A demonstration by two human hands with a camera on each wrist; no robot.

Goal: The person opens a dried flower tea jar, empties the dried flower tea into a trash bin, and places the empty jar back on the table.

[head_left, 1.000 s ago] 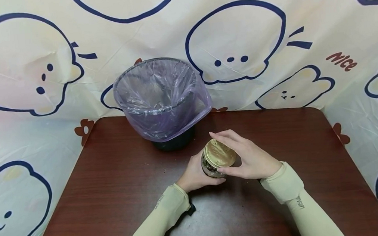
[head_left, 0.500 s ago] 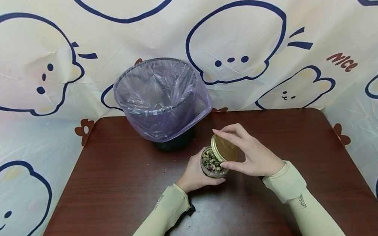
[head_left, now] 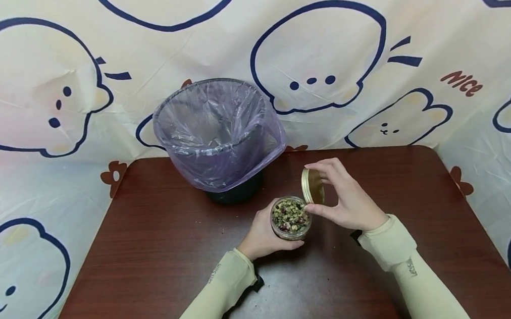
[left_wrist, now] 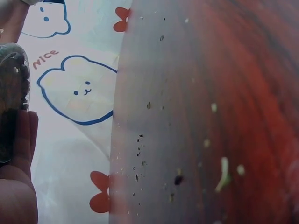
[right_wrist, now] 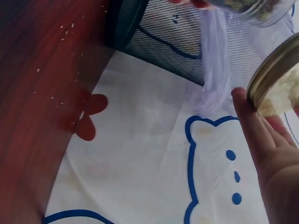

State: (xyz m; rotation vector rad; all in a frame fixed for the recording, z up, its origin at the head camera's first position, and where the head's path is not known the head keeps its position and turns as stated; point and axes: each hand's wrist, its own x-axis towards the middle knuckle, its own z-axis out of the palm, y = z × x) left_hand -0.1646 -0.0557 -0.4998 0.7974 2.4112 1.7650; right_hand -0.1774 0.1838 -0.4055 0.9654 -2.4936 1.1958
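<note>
Lid (head_left: 316, 186) has swung off the jar (head_left: 291, 236), standing nearly on edge to its right; right hand (head_left: 352, 204) pinches the lid, left hand (head_left: 262, 237) grips the jar.

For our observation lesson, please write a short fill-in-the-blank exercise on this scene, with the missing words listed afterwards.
1. The left hand grips the jar, while the right hand holds its gold ____.
2. The bin is lined with a ____ plastic bag.
3. On the backdrop behind the table, the one whole printed word reads ____.

Missing words: lid; purple; Nice.
</note>
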